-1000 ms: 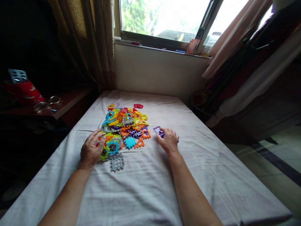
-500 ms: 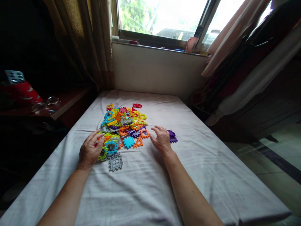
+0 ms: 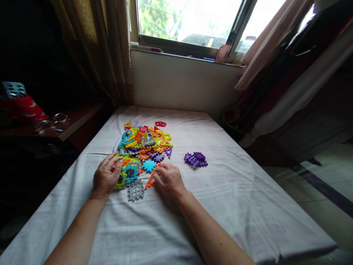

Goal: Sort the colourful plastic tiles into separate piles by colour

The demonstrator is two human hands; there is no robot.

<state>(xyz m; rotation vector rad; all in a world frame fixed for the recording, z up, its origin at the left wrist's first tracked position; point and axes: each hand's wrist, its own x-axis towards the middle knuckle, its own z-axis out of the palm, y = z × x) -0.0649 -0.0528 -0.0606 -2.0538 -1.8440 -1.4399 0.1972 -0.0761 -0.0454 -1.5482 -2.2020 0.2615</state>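
Note:
A heap of flat, colourful plastic interlocking pieces (image 3: 145,145) lies on a bed covered with a white sheet (image 3: 176,206). My left hand (image 3: 105,177) rests curled at the heap's near left edge, touching green and blue pieces. My right hand (image 3: 168,179) lies on the sheet at the heap's near right edge, fingers bent over orange pieces (image 3: 151,180). A small separate group of purple pieces (image 3: 195,159) sits to the right of the heap, apart from both hands. A grey grid piece (image 3: 136,190) lies between my hands.
A wall and a window sill (image 3: 182,55) stand behind the bed. Curtains (image 3: 110,48) hang at the back left. A dark side table (image 3: 55,125) with a red object and glass items stands on the left. A tiled floor (image 3: 325,191) shows at the right.
My right hand has left the purple pieces at the right and moved left and nearer, onto orange pieces at the heap's near edge. My left hand has stayed put.

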